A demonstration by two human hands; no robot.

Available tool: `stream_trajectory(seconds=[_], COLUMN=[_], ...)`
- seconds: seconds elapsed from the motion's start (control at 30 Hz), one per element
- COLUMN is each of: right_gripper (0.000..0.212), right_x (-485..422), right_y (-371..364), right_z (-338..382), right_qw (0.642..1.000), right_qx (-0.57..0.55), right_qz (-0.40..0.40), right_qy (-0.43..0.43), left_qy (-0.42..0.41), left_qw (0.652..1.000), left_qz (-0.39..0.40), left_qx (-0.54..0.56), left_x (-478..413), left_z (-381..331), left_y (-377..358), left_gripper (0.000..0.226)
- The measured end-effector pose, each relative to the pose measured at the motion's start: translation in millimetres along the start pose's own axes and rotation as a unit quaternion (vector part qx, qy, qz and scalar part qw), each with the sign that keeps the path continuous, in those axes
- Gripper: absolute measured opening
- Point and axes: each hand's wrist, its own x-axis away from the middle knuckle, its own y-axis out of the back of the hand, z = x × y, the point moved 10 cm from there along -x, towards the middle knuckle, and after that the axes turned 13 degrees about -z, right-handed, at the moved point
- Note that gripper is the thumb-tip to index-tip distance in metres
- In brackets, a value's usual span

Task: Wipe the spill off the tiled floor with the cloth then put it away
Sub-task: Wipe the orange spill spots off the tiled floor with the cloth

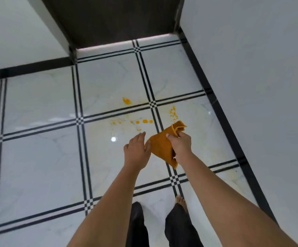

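Orange cloth [159, 148]: we've got it up off the floor [37, 157], held out in front of us, over the tiles near the floor's right edge. Its top corner is folded over and its bottom corner points down.
Right hand [181, 141]: gripping the cloth near its top, thumb laid across the front and fingers curled round the bunched part.
Left hand [136, 150]: relaxed, fingers pretty much straight, right up against the cloth's left edge. We honestly can't tell if it's touching the fabric.
Spill [144, 121]: orange-yellow drops and smears on the floor just beyond our hands, scattered around a crossing of the black stripe lines, closer to the right edge than the left. A bigger blob sits a bit farther out, with a string of small dots off to the right.
Floor: glossy white marble-look tiles with black striped borders, plus a black skirting [221, 111] along the right edge.
Far edge: a dark brown door [112, 20] with light showing under it.
Down low: dark trouser legs [137, 227] and a bare foot [180, 201] on the tiles at the near edge.
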Motion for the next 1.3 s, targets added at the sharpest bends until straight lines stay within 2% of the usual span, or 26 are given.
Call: stream_trajectory(seconds=[0.1, 0.17, 0.23, 0.33, 0.43, 0.57, 0.87, 1.03, 1.2, 1.3], right_gripper=[0.004, 0.014, 0.015, 0.013, 0.003, 0.011, 0.004, 0.024, 0.032, 0.031], right_x=[55.1, 89.9, 125.8, 164.6, 195.7, 216.4, 172.9, 125.6, 67.1, 30.2], right_y=[-8.7, -19.5, -38.6, -67.1, -102.3, -150.1, -244.1, -289.9, -333.0, -357.0], right_z=[32.9, 51.0, 69.0, 84.5, 90.9, 88.0, 83.6, 86.8, 83.3, 65.8], right_qw=[1.0, 1.0, 0.999, 0.998, 0.996, 0.993, 0.979, 0.968, 0.954, 0.949], right_qx=[-0.014, -0.02, -0.03, -0.058, -0.08, -0.105, -0.151, -0.164, -0.171, -0.166], right_qz=[0.013, 0.01, 0.004, -0.018, -0.038, -0.046, -0.093, -0.136, -0.174, -0.192], right_qy=[0.006, 0.011, 0.02, 0.015, 0.009, -0.029, -0.099, -0.135, -0.172, -0.186], left_qy=[0.015, 0.016, 0.013, -0.017, -0.039, -0.064, -0.147, -0.199, -0.234, -0.253], left_qw=[1.0, 1.0, 0.999, 0.999, 0.999, 0.998, 0.981, 0.962, 0.942, 0.928], left_qz=[-0.013, -0.025, -0.034, -0.024, -0.018, 0.004, 0.094, 0.138, 0.19, 0.216], left_qx=[0.006, 0.006, 0.018, 0.018, 0.009, -0.015, -0.087, -0.127, -0.151, -0.17], left_x=[13.1, 16.9, 14.7, 3.1, -13.9, -37.0, -144.1, -227.2, -297.1, -327.2], left_z=[13.5, 28.3, 50.5, 81.8, 117.8, 157.0, 194.4, 198.5, 205.9, 223.6], left_y=[64.5, 105.5, 147.7, 194.0, 229.8, 254.5, 229.4, 194.2, 142.7, 97.9], left_gripper=[0.049, 0.049, 0.049, 0.049, 0.049, 0.049, 0.049, 0.049, 0.048, 0.048])
